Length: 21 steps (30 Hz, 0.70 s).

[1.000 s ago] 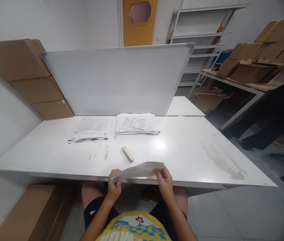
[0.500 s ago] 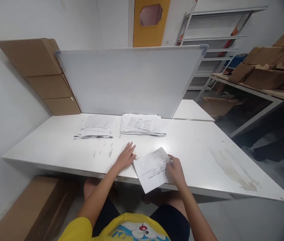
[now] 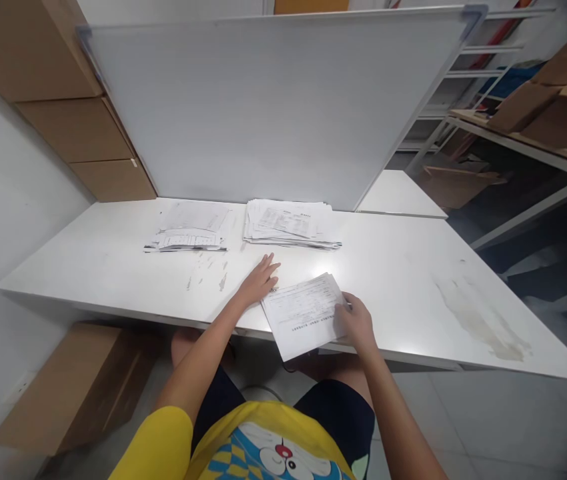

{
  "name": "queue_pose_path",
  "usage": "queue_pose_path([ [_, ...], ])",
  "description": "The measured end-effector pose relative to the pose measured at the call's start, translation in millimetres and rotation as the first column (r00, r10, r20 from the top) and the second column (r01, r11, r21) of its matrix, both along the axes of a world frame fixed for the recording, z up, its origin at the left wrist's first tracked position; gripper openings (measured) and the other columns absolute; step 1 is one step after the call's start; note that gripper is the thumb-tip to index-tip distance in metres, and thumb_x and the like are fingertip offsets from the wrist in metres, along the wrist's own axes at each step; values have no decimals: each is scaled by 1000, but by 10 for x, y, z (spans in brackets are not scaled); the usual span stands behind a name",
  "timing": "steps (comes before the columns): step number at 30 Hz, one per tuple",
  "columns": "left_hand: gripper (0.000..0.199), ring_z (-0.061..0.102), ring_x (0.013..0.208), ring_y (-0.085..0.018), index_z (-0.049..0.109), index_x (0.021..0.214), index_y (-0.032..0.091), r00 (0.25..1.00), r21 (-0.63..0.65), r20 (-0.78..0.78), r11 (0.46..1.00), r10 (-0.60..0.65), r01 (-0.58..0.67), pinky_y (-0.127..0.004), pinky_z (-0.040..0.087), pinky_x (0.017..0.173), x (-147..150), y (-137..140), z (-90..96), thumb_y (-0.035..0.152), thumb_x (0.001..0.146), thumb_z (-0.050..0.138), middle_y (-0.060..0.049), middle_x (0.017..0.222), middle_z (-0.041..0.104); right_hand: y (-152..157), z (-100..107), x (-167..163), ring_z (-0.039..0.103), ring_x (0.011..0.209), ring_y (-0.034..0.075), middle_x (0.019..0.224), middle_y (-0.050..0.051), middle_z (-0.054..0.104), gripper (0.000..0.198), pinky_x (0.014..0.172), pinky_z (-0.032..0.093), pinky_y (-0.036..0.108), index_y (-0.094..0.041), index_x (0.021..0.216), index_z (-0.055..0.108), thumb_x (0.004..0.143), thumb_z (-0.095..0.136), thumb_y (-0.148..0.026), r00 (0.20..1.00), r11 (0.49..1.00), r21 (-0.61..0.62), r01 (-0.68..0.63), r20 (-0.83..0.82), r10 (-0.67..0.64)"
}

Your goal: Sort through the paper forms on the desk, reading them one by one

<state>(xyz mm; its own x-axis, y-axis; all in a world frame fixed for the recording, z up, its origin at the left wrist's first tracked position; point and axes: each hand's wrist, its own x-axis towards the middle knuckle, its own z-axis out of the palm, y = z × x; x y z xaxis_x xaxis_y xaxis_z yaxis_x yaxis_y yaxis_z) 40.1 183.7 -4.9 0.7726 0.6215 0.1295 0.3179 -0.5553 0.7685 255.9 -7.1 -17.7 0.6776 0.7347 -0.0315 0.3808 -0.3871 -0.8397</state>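
Printed sheets of paper (image 3: pixel 303 317) lie tilted at the front of the white table, their lower corner sticking out past its edge. My right hand (image 3: pixel 357 321) grips their right side, thumb on top and fingers at the edge. Palm down with fingers stretched out, my left hand (image 3: pixel 259 280) rests on the table at the sheets' upper left corner; whether it touches them is hard to tell. Beyond my hands lies a thick stack of printed papers (image 3: pixel 288 227), and to its left a thinner stack of papers (image 3: pixel 191 230).
A whiteboard (image 3: pixel 273 107) stands upright along the back of the white table (image 3: pixel 88 267). Cardboard boxes (image 3: pixel 83 127) are piled at its left, and another cardboard box (image 3: pixel 63 380) sits below on the floor. At right, a second table (image 3: pixel 513 147) carries more boxes.
My view has tilted down and moved closer, so the table sits higher in the picture. Both hands keep nearly the same places around the sheets, which have shifted only slightly.
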Motion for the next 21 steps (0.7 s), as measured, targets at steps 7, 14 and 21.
queue_pose_path([
  [7,55,4,151,-20,37,148,21,988,71,-153,997,13,-3,-38,11,123,-15,-54,73,49,100,30,-3,164,9,-25,-10,-17,61,97,28,110,9,69,51,82,48,38,-18,109,67,68,49,-42,988,1000,30,2,-152,3],
  [14,54,4,151,-19,38,147,23,987,118,-161,993,25,-6,-38,14,123,-7,-50,25,48,100,30,-1,163,11,12,51,-39,62,92,27,103,9,70,44,75,48,36,-18,99,67,64,52,-39,974,994,57,96,-212,-82],
  [21,49,6,151,-19,41,145,25,988,106,-150,994,25,-9,-40,17,122,-3,-57,32,42,99,34,0,163,15,-30,74,-23,63,85,25,97,8,71,41,69,49,32,-18,95,66,61,59,-39,936,989,85,123,-342,-87],
])
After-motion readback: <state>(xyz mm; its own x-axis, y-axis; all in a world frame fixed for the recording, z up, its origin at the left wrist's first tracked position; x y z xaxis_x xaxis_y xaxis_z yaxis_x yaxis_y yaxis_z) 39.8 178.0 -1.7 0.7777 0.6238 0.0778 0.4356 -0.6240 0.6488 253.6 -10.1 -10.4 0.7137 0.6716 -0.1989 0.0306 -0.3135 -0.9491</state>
